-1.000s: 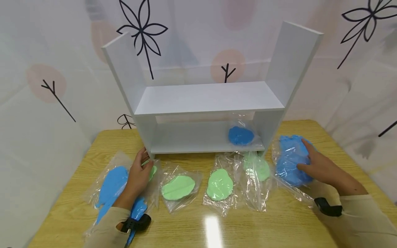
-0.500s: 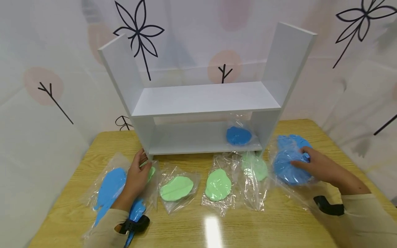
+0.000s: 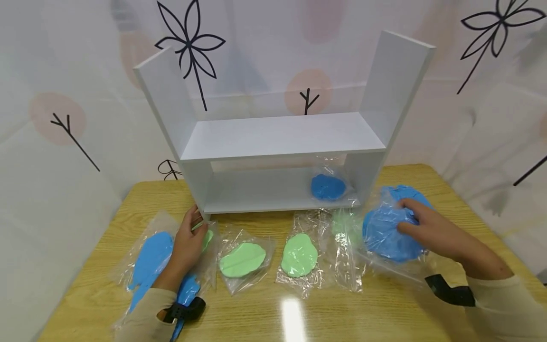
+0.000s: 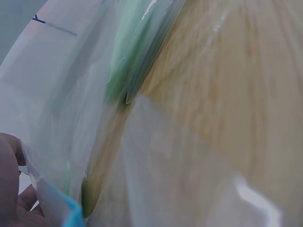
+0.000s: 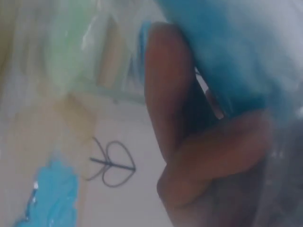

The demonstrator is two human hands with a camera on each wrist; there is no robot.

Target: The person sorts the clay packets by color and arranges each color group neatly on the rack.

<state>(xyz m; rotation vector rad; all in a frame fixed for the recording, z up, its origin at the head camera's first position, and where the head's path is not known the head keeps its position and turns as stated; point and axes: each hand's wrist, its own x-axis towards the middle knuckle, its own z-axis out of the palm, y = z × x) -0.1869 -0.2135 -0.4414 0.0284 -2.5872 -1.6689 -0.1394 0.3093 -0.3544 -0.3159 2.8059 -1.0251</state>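
Note:
My right hand (image 3: 438,230) pinches a clear zip bag of blue clay (image 3: 391,237) between thumb and fingers, lifted off the table. In the right wrist view the thumb and a finger (image 5: 218,156) close on the blue bag (image 5: 246,61). My left hand (image 3: 186,240) holds the lower left corner of a white shelf (image 3: 282,204), fingers by its side panel. Under that hand lie a bag of green clay (image 3: 208,240) and bags of blue clay (image 3: 151,256). The left wrist view shows mostly plastic and wood, with fingers (image 4: 9,175) at its edge.
On the lower shelf, at right, stands a bag of darker blue clay (image 3: 328,187). Bags of green clay (image 3: 242,260), (image 3: 300,255) lie before the shelf; another green one (image 3: 346,225) is partly covered. Behind the right hand lies more blue clay (image 3: 408,192). A patterned cloth (image 3: 273,57) hangs behind.
My right hand has grasped the blue clay bag and raised it, moving left toward the covered green bag. My left hand stays at the shelf's corner.

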